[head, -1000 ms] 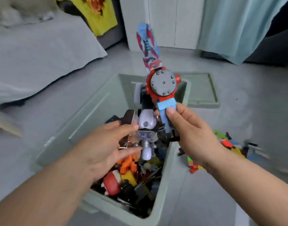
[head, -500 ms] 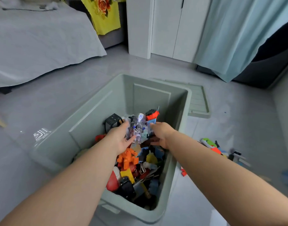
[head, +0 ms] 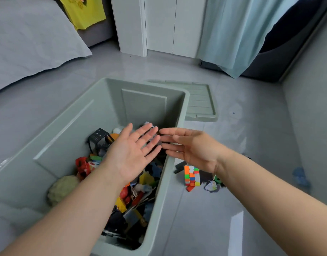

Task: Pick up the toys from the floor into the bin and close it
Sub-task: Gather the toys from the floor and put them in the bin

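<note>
A pale green bin (head: 70,130) stands open on the grey floor, its bottom covered with several mixed toys (head: 136,183). My left hand (head: 133,152) hovers over the toys, palm up, fingers spread and holding nothing. My right hand (head: 190,148) is beside it above the bin's right rim, fingers stretched out and also holding nothing. The bin's lid (head: 199,102) lies flat on the floor behind the bin to the right. On the floor right of the bin lie a multicoloured puzzle cube (head: 192,174) and a few small toys (head: 212,185), partly hidden by my right forearm.
A bed with a grey sheet (head: 29,39) fills the far left. White cupboard doors (head: 159,24) and a light blue curtain (head: 238,30) stand at the back. A blurred blue object (head: 299,176) lies on the floor at the right.
Both hands let go of the robot toys inside the bin and lifted away with fingers spread. The view tilted up slightly.
</note>
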